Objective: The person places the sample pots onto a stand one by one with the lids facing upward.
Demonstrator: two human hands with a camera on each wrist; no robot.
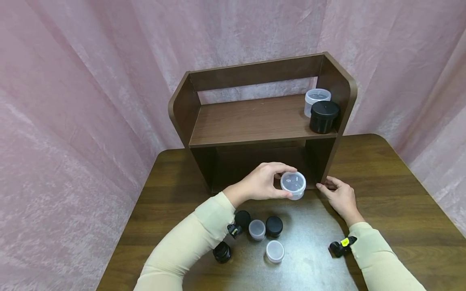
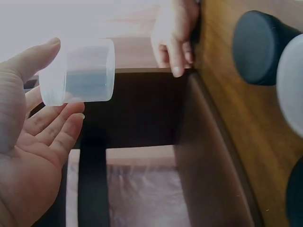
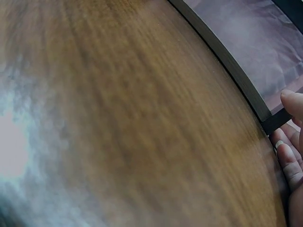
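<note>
My left hand (image 1: pixel 263 182) pinches a clear plastic jar (image 1: pixel 293 185) by its lid end, between thumb and fingers, in front of the lower compartment of a brown wooden shelf (image 1: pixel 247 121). In the left wrist view the jar (image 2: pixel 90 73) lies sideways across the picture and looks see-through, with nothing visible inside. At the shelf's lower right front corner is my right hand (image 1: pixel 341 198), its thumb and fingers on either side of the side panel's edge. The right wrist view shows the thumb (image 3: pixel 292 101) and fingers around the panel's dark edge.
On the upper shelf board, a clear jar (image 1: pixel 314 99) stands behind a black jar (image 1: pixel 323 117) at the right end. Several small jars sit on the table before the shelf, among them a black one (image 1: pixel 274 226) and white-lidded ones (image 1: pixel 274 251). A pink curtain hangs behind.
</note>
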